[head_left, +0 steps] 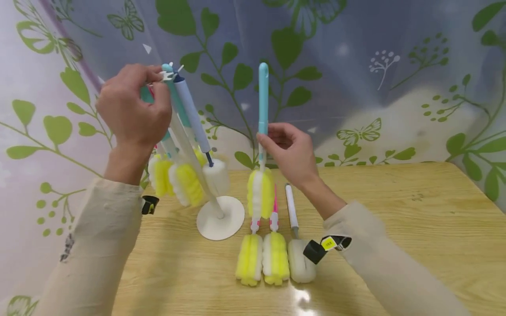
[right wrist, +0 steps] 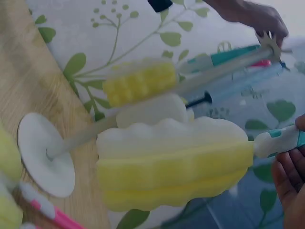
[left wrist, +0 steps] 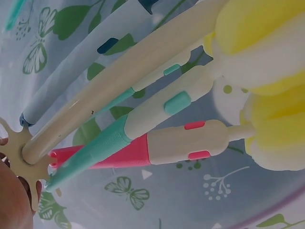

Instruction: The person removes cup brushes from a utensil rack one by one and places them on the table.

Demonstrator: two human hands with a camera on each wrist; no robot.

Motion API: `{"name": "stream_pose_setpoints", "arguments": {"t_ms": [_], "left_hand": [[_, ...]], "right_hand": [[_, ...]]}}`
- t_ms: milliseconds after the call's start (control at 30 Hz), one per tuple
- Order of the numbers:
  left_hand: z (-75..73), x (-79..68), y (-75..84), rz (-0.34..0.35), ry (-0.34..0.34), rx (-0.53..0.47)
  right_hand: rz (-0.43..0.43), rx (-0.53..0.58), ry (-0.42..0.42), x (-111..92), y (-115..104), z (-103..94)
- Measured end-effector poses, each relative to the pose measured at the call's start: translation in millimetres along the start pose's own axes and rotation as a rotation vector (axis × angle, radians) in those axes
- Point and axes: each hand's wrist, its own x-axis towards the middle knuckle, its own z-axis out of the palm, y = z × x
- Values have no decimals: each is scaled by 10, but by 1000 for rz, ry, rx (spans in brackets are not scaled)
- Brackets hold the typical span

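Observation:
My left hand (head_left: 134, 105) grips the hooked top (left wrist: 19, 148) of a white brush stand (head_left: 211, 197), its fingers at the hooks. Several sponge bottle brushes hang from it. Among these are a light-blue-handled brush (head_left: 193, 114) with a white sponge, a teal-handled one (left wrist: 176, 102) and a pink-handled one (left wrist: 190, 140). Right of the stand, my right hand (head_left: 290, 151) pinches another bottle brush (head_left: 263, 96) low on its teal handle. That brush stands upright in the air, its yellow and white sponge head (right wrist: 176, 164) pointing down.
On the wooden table (head_left: 395, 245) lie two yellow-and-white brushes (head_left: 249, 259) with pink and white handles. Beside them is a white sponge brush (head_left: 302, 263) with a pale handle. The stand's round base (head_left: 221, 226) sits left of them. A leaf-patterned curtain (head_left: 348, 87) hangs behind.

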Motion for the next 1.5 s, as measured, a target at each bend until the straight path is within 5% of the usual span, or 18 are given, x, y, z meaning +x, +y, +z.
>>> {"name": "stream_pose_setpoints", "arguments": {"t_ms": [367, 600, 833, 1000, 1233, 1500], "left_hand": [[-61, 40, -67, 24, 26, 58], [-58, 37, -93, 3, 5, 36], [-63, 53, -152, -39, -4, -139], [-41, 70, -209, -111, -52, -321], [-33, 65, -259, -138, -125, -486], [31, 62, -200, -169, -131, -621]], "right_hand": [[215, -193, 68, -144, 335, -658], [469, -237, -41, -388, 646, -923], [666, -277, -213, -624, 940, -1084], [722, -329, -279, -752, 1078, -1100], [746, -373, -305, -856, 1232, -1082], [788, -379, -286, -910, 1294, -1111]]}}
